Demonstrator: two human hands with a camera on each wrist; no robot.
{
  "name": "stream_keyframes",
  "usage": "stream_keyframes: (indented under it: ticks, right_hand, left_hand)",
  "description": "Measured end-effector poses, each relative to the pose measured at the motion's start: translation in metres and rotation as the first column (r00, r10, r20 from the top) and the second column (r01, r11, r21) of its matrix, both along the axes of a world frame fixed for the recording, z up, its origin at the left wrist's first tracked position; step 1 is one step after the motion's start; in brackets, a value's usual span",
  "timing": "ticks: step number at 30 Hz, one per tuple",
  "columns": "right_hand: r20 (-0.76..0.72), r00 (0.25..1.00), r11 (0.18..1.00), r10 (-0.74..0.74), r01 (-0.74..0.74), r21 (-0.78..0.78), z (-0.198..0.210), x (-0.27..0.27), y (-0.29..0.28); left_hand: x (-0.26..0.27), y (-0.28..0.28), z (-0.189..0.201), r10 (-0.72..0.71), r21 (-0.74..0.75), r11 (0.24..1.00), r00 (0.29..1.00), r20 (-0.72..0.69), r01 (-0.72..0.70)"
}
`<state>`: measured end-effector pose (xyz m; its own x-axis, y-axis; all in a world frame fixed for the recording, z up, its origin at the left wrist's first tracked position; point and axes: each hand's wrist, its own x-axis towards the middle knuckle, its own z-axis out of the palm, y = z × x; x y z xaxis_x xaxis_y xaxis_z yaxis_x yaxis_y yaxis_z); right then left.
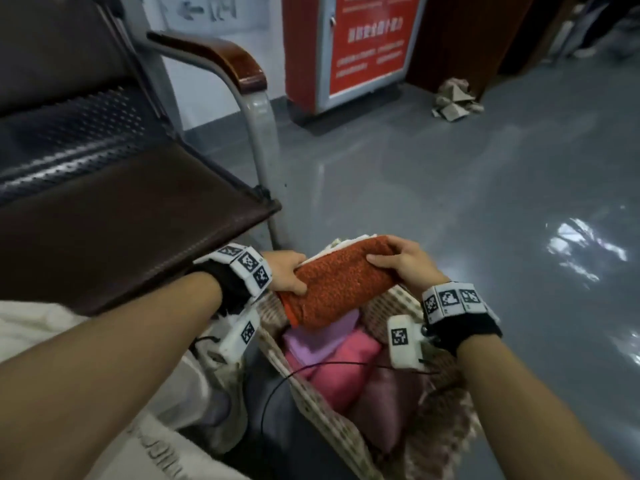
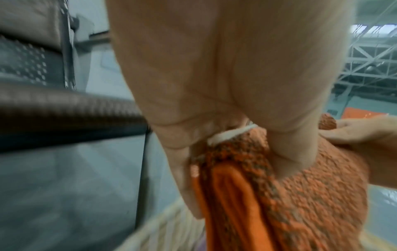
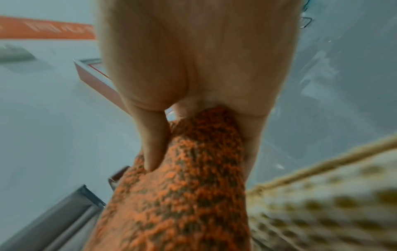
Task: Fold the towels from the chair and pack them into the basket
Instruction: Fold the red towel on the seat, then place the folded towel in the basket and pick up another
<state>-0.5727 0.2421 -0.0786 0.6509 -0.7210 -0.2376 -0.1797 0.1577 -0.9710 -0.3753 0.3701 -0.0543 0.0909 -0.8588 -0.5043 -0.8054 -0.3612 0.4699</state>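
Note:
A folded orange speckled towel (image 1: 341,282) hangs just above the woven basket (image 1: 322,414), held at both ends. My left hand (image 1: 289,273) grips its left end, thumb on top; the left wrist view shows the orange towel (image 2: 300,195) with a white edge pinched in that left hand (image 2: 225,129). My right hand (image 1: 398,263) grips the right end, and the right wrist view shows its thumb and fingers of the right hand (image 3: 193,118) clamped round the orange towel (image 3: 182,195). Pink and lilac folded towels (image 1: 336,355) lie inside the basket. The chair (image 1: 114,216) seat is bare.
The brown chair with a metal frame and wooden armrest (image 1: 221,57) stands left of the basket. A red and grey cabinet (image 1: 356,50) stands at the back. Crumpled cardboard (image 1: 453,98) lies on the grey floor. My leg in pale trousers is at the lower left.

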Motion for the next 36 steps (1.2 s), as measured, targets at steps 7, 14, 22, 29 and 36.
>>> stream_keyframes:
  ticks: [7, 14, 22, 29, 36]
  right_hand:
    - [-0.349, 0.922, 0.985, 0.168, -0.166, 0.037, -0.098, 0.012, 0.003]
    - [-0.599, 0.790, 0.979, 0.132, -0.197, -0.044, -0.163, 0.051, 0.005]
    - [-0.527, 0.850, 0.881, -0.029, -0.227, -0.415, -0.126, 0.082, 0.015]
    - [-0.111, 0.992, 0.840, 0.054, -0.105, -0.532, 0.011, 0.149, 0.053]
    - [0.197, 0.945, 0.849, 0.260, -0.126, -0.512, 0.163, 0.247, 0.135]
  left_hand:
    - [-0.015, 0.011, -0.093, -0.105, 0.298, 0.951, 0.993, 0.046, 0.087]
    - [-0.004, 0.022, -0.116, 0.090, 0.167, 0.981, 0.993, 0.082, -0.103]
    - [0.021, 0.032, -0.054, 0.404, -0.120, 0.899, 0.904, -0.139, -0.420]
    - [0.073, 0.084, 0.079, 0.477, -0.475, 0.566, 0.737, -0.478, -0.674]
    - [0.129, 0.195, 0.180, 0.486, -0.645, 0.200, 0.646, -0.588, -0.738]
